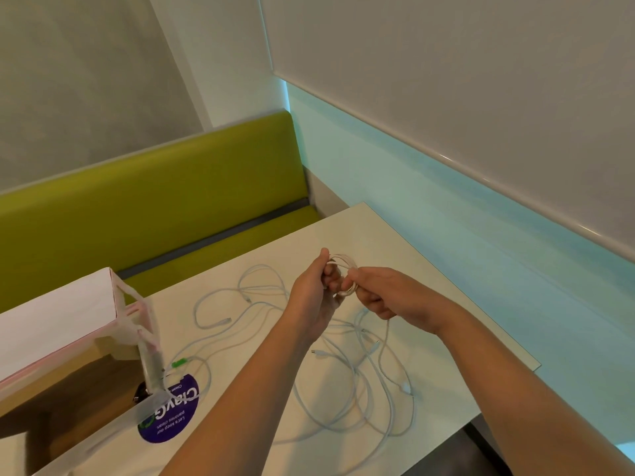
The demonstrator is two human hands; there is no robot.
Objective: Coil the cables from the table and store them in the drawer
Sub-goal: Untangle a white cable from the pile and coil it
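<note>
A small coil of white cable (pixel 343 262) is held above the white table (pixel 412 255). My left hand (pixel 314 297) grips the coil's left side with thumb up and fingers curled through the loops. My right hand (pixel 385 293) pinches the coil's right side. A tail of the cable hangs from the right hand to the table. Several loose white cables (pixel 357 383) lie tangled on the table under and left of my arms. The drawer (pixel 68 369), a pale plastic unit standing on the table at the left, is pulled open, its brown inside showing.
A round purple sticker (pixel 171 413) sits on the table beside the drawer unit, near a green plug (pixel 177 364). A green padded bench (pixel 154 201) runs behind the table. A pale blue wall (pixel 481 214) borders the table's right side.
</note>
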